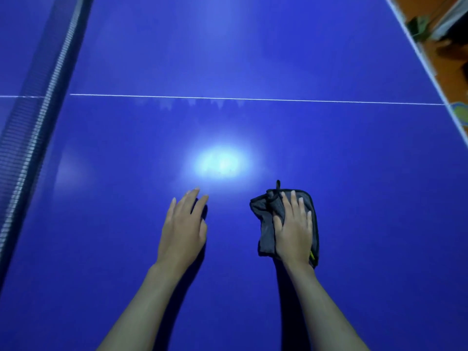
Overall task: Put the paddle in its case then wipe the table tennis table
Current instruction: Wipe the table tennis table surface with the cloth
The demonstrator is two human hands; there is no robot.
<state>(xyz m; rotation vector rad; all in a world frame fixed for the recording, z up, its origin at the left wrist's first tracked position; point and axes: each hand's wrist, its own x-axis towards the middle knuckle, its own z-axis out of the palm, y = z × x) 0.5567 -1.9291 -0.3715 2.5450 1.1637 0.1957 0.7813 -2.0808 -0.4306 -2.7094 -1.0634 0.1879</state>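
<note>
The blue table tennis table (pixel 253 59) fills the view, with a white centre line across it. My right hand (pixel 293 229) lies flat with straight fingers on a folded grey cloth (pixel 266 224) and presses it onto the table. The cloth has a dark trim and a small loop at its far edge. To the left of it, my left hand (pixel 183 224) rests on the bare table surface with its fingers straight and spread. No paddle or case is in view.
The net (pixel 38 117) runs along the left side from near to far. The table's white-lined right edge (pixel 430 72) slants down the right, with an orange floor (pixel 445 62) and dark items beyond it. A bright light glare sits just ahead of my hands.
</note>
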